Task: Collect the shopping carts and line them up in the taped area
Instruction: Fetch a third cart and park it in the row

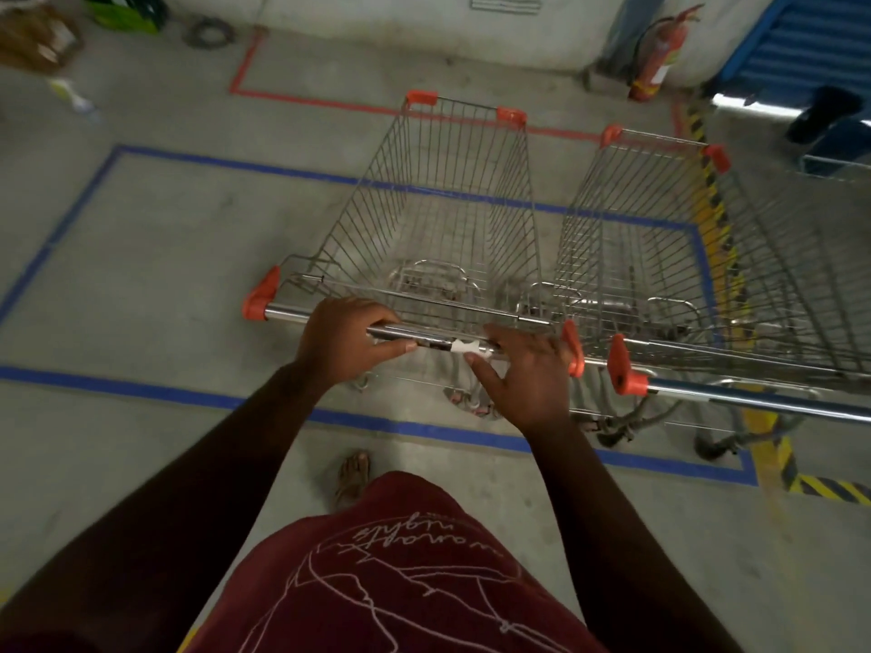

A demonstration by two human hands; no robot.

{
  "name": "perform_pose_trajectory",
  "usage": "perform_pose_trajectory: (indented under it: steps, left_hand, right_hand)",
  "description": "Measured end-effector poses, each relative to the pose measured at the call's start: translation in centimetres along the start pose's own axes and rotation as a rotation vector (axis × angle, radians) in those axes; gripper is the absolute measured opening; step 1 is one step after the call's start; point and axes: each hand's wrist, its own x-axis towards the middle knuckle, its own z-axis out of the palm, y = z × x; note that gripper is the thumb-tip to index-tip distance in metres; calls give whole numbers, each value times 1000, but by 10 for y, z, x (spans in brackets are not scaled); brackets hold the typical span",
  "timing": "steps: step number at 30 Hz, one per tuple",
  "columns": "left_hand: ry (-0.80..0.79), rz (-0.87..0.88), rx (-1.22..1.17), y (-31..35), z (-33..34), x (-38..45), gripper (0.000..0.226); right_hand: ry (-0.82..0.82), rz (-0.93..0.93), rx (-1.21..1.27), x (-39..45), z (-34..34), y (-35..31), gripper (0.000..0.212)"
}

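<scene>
Head view: the left hand [346, 339] grips the handle bar [431, 334] of the near cart [438, 219]; the right hand [523, 374] rests on it, fingers loosely bent. This cart stands inside the blue taped area [61, 219], second cart [660, 238] at 3 o'clock. Push straight, keeping the sides parallel. Both baskets hold nothing.

I see a red fire extinguisher [657, 54] far right against the wall, blue shutter [801, 35] beside it, green crate [125, 11] far left, yellow-black hazard striping [716, 214] along the right floor.
</scene>
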Motion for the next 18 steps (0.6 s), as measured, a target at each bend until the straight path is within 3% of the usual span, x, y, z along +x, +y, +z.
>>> perform_pose_trajectory:
  steps: [11, 18]
  left_hand:
    - [35, -58, 14, 20, 8, -18, 44]
    - [-39, -93, -49, 18, -1, -14, 64]
  right_hand:
    - [71, -38, -83, -3, -5, 23, 54]
    - [81, -8, -76, -2, -1, 15, 53]
